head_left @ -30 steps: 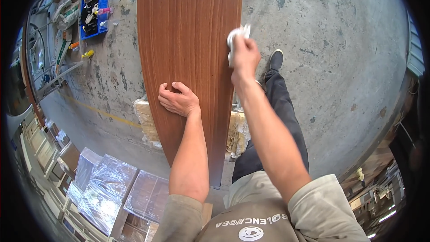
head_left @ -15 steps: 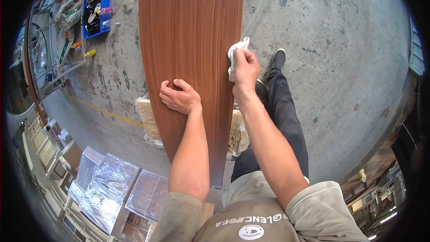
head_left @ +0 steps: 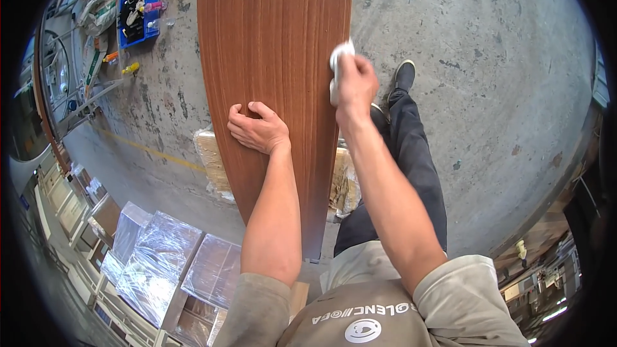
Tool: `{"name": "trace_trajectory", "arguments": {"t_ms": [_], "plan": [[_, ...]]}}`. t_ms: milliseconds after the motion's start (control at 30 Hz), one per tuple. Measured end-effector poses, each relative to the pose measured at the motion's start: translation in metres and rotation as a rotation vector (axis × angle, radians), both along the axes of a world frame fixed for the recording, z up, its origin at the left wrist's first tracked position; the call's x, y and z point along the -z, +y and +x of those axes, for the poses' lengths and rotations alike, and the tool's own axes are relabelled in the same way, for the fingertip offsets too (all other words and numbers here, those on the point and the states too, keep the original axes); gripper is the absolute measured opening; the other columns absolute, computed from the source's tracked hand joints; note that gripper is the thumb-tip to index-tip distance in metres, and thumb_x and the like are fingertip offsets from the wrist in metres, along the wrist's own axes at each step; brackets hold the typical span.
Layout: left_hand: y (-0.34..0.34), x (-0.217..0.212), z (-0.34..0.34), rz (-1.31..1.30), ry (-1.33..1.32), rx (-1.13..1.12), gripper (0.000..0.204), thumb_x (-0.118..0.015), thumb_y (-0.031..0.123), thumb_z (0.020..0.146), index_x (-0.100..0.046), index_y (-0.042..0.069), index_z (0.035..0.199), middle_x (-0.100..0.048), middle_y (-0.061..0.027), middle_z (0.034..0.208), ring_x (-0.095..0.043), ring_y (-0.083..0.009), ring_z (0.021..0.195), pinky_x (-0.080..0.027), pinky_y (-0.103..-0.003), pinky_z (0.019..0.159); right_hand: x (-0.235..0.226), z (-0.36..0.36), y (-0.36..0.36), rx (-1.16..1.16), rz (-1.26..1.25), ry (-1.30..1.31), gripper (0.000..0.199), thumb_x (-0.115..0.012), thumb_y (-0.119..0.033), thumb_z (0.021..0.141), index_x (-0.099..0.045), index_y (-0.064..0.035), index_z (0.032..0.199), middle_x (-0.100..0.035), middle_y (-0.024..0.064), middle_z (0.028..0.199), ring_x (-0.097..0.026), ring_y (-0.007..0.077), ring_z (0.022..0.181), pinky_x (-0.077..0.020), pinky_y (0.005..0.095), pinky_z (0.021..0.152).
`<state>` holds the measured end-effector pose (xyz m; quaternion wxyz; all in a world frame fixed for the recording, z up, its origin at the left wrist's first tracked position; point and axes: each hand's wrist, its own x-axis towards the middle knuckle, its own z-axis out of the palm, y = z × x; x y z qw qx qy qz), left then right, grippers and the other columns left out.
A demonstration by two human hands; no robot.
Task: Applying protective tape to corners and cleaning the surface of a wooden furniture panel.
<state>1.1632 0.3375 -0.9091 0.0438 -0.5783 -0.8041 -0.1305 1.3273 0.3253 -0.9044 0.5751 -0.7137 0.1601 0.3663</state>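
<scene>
A long reddish-brown wood-veneer panel (head_left: 276, 45) runs from the top of the view down toward my body. My left hand (head_left: 257, 130) rests on its face, fingers curled, holding nothing. At the panel's right edge my right hand (head_left: 355, 80) grips a white cloth (head_left: 338, 59) and presses it against that edge. My dark trouser leg (head_left: 418, 167) and black shoe (head_left: 403, 76) stand on the concrete just right of the panel.
A wrapped support block (head_left: 215, 167) sits under the panel. A blue crate (head_left: 136, 3) of tape and bottles lies at the upper left beside metal frames. Plastic-wrapped boxes (head_left: 154, 257) are stacked at the lower left. Grey concrete floor (head_left: 501, 90) stretches to the right.
My right hand with the cloth slid down the panel's right edge toward me, then moved back up a little. The left hand stayed in place on the panel.
</scene>
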Motion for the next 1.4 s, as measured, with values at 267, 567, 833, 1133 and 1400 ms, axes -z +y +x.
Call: {"name": "trace_trajectory", "arguments": {"t_ms": [267, 567, 833, 1133, 1400], "plan": [[-0.004, 0.002, -0.006, 0.057, 0.025, 0.039, 0.034, -0.056, 0.033, 0.092, -0.057, 0.007, 0.113, -0.058, -0.0191, 0.109, -0.056, -0.0405, 0.102, -0.045, -0.052, 0.089, -0.003, -0.031, -0.038, -0.054, -0.104, 0.084, 0.027, -0.077, -0.022, 0.087, -0.075, 0.0023, 0.098, -0.069, 0.0035, 0.086, -0.061, 0.0117, 0.082, -0.0507, 0.029, 0.077], [-0.003, 0.003, 0.009, 0.01, -0.026, 0.029, 0.038, -0.055, 0.035, 0.094, -0.057, 0.005, 0.117, -0.059, -0.0203, 0.113, -0.056, -0.0409, 0.109, -0.043, -0.052, 0.095, 0.009, 0.006, 0.0, 0.099, 0.098, 0.032, 0.024, -0.077, -0.018, 0.085, -0.074, 0.0026, 0.096, -0.069, 0.0028, 0.085, -0.059, 0.0108, 0.078, -0.0483, 0.0275, 0.071], [-0.002, 0.002, -0.006, 0.039, 0.022, 0.023, 0.036, -0.056, 0.034, 0.091, -0.058, 0.005, 0.114, -0.059, -0.0198, 0.109, -0.056, -0.0405, 0.104, -0.044, -0.052, 0.091, -0.003, -0.021, -0.02, 0.003, -0.007, 0.029, 0.023, -0.076, -0.018, 0.086, -0.072, 0.0028, 0.094, -0.067, 0.0018, 0.084, -0.058, 0.0102, 0.079, -0.048, 0.0265, 0.074], [-0.003, 0.002, 0.002, -0.006, -0.01, 0.015, 0.038, -0.056, 0.034, 0.094, -0.057, 0.005, 0.118, -0.059, -0.0207, 0.117, -0.056, -0.0414, 0.111, -0.043, -0.052, 0.096, 0.0, -0.041, -0.062, -0.008, -0.062, 0.142, 0.024, -0.077, -0.021, 0.086, -0.072, 0.0007, 0.096, -0.069, 0.0032, 0.088, -0.062, 0.0123, 0.085, -0.0507, 0.0292, 0.08], [-0.003, 0.009, 0.005, 0.057, -0.037, 0.011, 0.036, -0.056, 0.033, 0.092, -0.057, 0.005, 0.114, -0.059, -0.0199, 0.111, -0.056, -0.041, 0.106, -0.044, -0.052, 0.092, 0.006, -0.01, -0.014, 0.006, 0.028, -0.064, 0.024, -0.076, -0.02, 0.085, -0.072, 0.0021, 0.095, -0.066, 0.001, 0.084, -0.057, 0.0103, 0.079, -0.0474, 0.0279, 0.073]]}}
